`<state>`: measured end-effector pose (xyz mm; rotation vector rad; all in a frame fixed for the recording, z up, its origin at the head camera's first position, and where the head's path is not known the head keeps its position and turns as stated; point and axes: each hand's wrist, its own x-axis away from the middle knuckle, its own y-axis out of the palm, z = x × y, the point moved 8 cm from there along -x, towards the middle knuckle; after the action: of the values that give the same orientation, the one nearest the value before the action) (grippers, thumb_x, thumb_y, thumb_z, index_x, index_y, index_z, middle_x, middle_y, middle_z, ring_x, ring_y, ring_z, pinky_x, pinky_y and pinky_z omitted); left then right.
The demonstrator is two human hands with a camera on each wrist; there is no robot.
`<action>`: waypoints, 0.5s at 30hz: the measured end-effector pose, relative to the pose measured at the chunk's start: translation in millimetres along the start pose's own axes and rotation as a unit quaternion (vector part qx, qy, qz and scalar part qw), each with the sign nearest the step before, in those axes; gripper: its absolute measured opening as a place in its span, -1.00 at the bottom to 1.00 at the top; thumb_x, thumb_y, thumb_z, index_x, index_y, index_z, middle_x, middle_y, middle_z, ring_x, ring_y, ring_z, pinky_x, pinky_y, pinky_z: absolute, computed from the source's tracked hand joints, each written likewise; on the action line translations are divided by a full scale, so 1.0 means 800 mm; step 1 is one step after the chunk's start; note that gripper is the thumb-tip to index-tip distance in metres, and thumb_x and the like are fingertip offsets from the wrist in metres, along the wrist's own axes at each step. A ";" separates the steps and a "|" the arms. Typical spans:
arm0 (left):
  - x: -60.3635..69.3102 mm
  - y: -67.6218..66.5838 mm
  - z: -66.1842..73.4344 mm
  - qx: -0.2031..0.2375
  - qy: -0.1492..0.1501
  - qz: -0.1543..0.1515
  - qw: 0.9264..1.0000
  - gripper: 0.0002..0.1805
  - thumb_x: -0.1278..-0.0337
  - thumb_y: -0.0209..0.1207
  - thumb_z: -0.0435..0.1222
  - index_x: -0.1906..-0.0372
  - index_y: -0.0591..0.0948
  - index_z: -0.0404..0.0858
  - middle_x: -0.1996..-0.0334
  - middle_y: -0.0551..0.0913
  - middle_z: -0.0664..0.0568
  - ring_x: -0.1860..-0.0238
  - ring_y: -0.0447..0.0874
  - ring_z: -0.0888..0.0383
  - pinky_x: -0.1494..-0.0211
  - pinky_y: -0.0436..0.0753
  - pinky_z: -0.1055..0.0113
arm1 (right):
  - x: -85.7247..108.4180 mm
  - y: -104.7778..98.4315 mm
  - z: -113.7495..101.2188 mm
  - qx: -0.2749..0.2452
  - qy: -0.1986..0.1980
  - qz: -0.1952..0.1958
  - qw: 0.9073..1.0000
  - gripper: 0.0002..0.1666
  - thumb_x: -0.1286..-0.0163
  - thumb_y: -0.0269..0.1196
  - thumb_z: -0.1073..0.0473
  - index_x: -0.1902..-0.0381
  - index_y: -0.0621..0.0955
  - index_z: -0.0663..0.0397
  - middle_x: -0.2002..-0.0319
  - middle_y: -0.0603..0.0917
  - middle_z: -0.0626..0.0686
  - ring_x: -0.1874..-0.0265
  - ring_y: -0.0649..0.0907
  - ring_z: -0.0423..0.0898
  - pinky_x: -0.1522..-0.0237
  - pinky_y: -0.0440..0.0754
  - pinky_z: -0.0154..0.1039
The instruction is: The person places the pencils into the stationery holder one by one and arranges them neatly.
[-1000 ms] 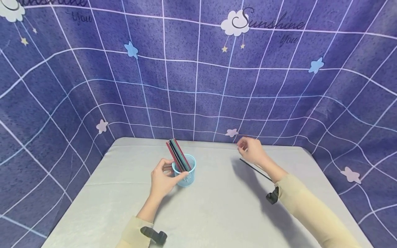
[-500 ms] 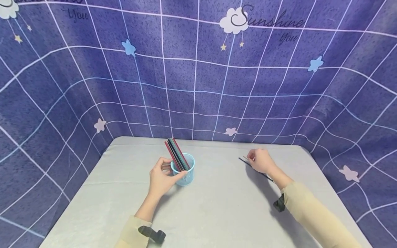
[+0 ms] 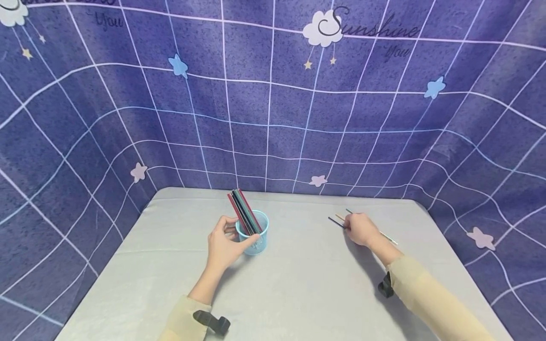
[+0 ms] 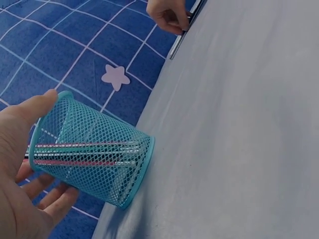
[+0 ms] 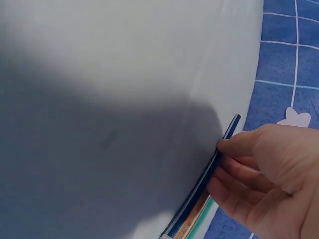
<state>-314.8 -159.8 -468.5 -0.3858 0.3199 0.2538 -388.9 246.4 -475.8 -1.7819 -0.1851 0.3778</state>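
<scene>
A light-blue mesh pen cup [image 3: 258, 245] stands upright on the table, several pencils [image 3: 244, 212] leaning in it, red, dark and green. My left hand [image 3: 222, 246] holds the cup at its side, with the thumb near the rim and the fingers round the far side in the left wrist view. Over to the right, my right hand [image 3: 360, 229] pinches a dark blue pencil [image 5: 194, 194] between thumb and fingers, low at the table. Beside that pencil lie an orange-tan pencil [image 5: 194, 218] and a green pencil [image 5: 203, 219], partly hidden under the hand.
A pale grey cloth covers the table [image 3: 290, 293]. Behind and on both sides hangs a purple-blue curtain [image 3: 273, 109] with a grid and stars, meeting the table's back edge close behind the pencils.
My right hand has come down and slightly right, from above the table onto the pencils, and now pinches the dark blue one. Tan and green pencils now show beside it. The left hand stays put.
</scene>
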 end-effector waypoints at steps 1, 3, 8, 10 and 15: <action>0.000 0.001 0.000 0.002 0.000 0.000 1.000 -0.25 0.25 0.75 -0.16 -0.04 0.57 -0.32 0.01 0.81 -0.25 -0.03 0.86 -0.17 -0.13 0.89 0.08 | -0.001 -0.001 0.001 -0.001 -0.001 0.001 1.000 -0.95 -0.21 0.41 0.40 0.34 0.74 0.24 0.41 0.80 0.13 0.38 0.78 0.10 0.23 0.86 0.04; 0.000 0.001 -0.001 0.006 -0.002 0.000 1.000 -0.25 0.25 0.75 -0.17 -0.04 0.57 -0.33 0.01 0.82 -0.25 -0.02 0.87 -0.17 -0.13 0.89 0.09 | -0.005 -0.006 0.002 -0.006 -0.007 0.004 1.000 -0.95 -0.19 0.39 0.40 0.36 0.75 0.24 0.43 0.80 0.11 0.40 0.77 0.07 0.23 0.85 0.03; 0.002 -0.001 0.000 0.007 -0.004 0.001 1.000 -0.26 0.26 0.75 -0.18 -0.03 0.57 -0.34 0.00 0.82 -0.27 -0.01 0.88 -0.19 -0.11 0.89 0.07 | -0.018 -0.034 -0.006 -0.041 -0.040 0.042 0.997 -0.97 -0.16 0.37 0.38 0.43 0.70 0.20 0.49 0.76 0.07 0.45 0.74 0.00 0.28 0.81 0.02; 0.002 -0.002 0.001 0.006 -0.005 0.000 1.000 -0.26 0.27 0.75 -0.18 -0.02 0.57 -0.33 0.00 0.82 -0.27 0.00 0.88 -0.20 -0.10 0.89 0.06 | -0.025 -0.049 -0.015 -0.060 -0.052 0.061 0.995 -0.96 -0.19 0.35 0.38 0.42 0.68 0.19 0.49 0.77 0.08 0.46 0.74 -0.01 0.27 0.79 0.04; 0.002 -0.002 0.001 0.002 -0.002 -0.001 1.000 -0.26 0.24 0.74 -0.15 -0.04 0.57 -0.32 0.01 0.82 -0.25 -0.01 0.87 -0.19 -0.10 0.89 0.06 | -0.042 -0.082 -0.047 -0.102 -0.043 0.079 0.991 -0.98 -0.35 0.33 0.31 0.29 0.68 0.17 0.40 0.81 0.10 0.42 0.77 -0.02 0.18 0.79 0.07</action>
<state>-312.8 -160.2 -467.6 -0.3810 0.3163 0.2514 -402.4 217.4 -399.3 -1.9894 -0.1486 0.5666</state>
